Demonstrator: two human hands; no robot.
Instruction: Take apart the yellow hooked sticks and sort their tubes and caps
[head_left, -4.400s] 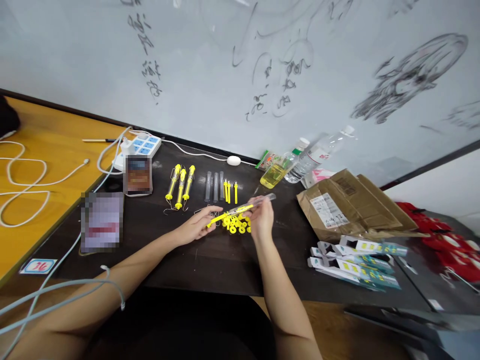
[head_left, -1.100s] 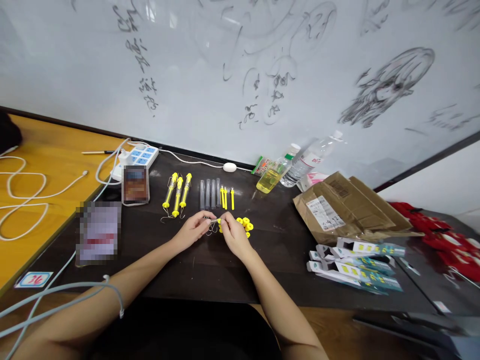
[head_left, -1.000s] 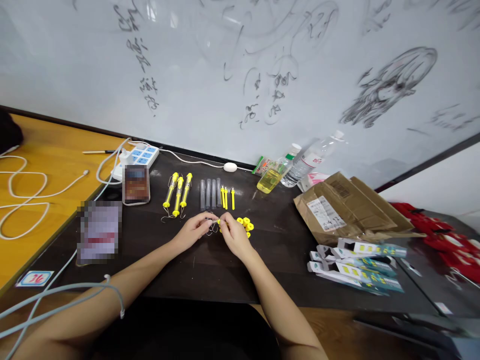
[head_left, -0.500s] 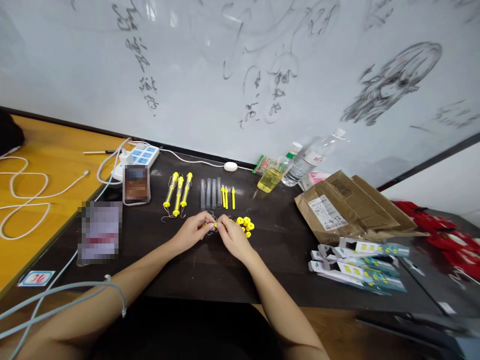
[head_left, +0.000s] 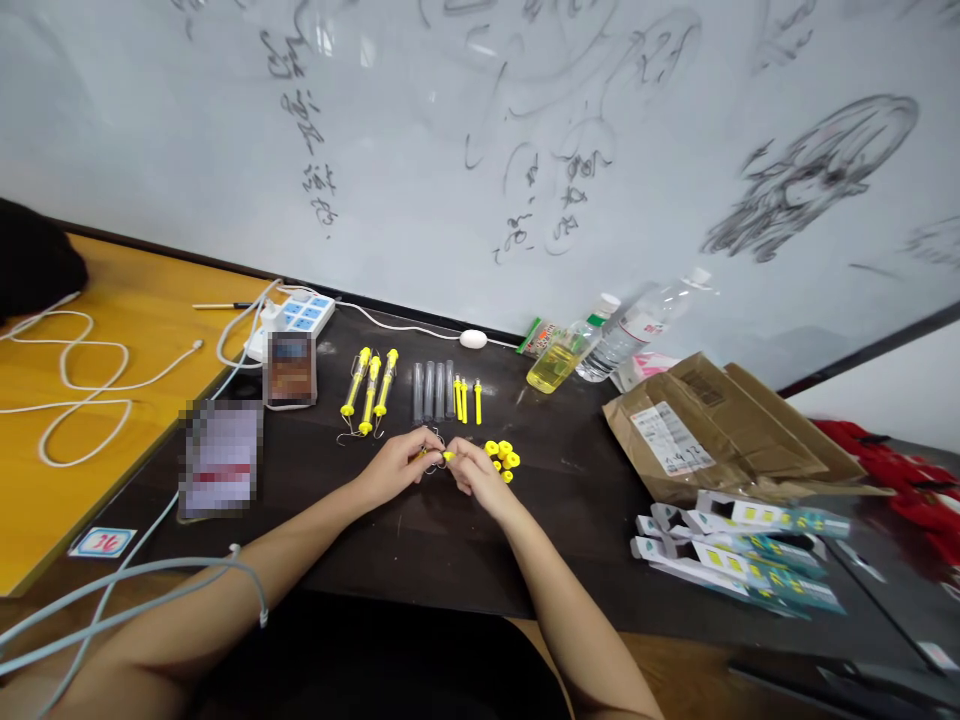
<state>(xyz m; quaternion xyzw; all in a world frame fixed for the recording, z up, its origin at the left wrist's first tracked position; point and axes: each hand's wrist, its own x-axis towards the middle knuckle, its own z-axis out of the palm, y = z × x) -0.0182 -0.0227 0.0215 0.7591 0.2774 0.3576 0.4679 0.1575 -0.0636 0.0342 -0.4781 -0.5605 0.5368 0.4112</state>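
My left hand (head_left: 399,468) and my right hand (head_left: 480,476) meet over the dark table, fingers pinched close together. A small yellow plastic piece (head_left: 448,456) pokes out from my right fingertips. My left fingers are closed at a thin metal hook or wire, partly hidden by the hand. Loose yellow caps (head_left: 505,450) lie just right of my right hand. Beyond the hands lie several clear tubes (head_left: 429,392) and three slim yellow rods (head_left: 463,402). Farther left are three yellow spring scales (head_left: 369,395) with metal hooks.
A phone (head_left: 291,372) and a power strip (head_left: 304,315) lie at the left. Toward the right are an oil-coloured bottle (head_left: 559,362), a water bottle (head_left: 622,330), a brown paper parcel (head_left: 720,425) and flattened boxes (head_left: 757,560). A cable (head_left: 172,568) crosses above my left forearm.
The whole view has shifted slightly, so things appear farther right. My right fingers have turned and curled more, and the yellow piece at their tips shows more clearly. Both hands stay together.
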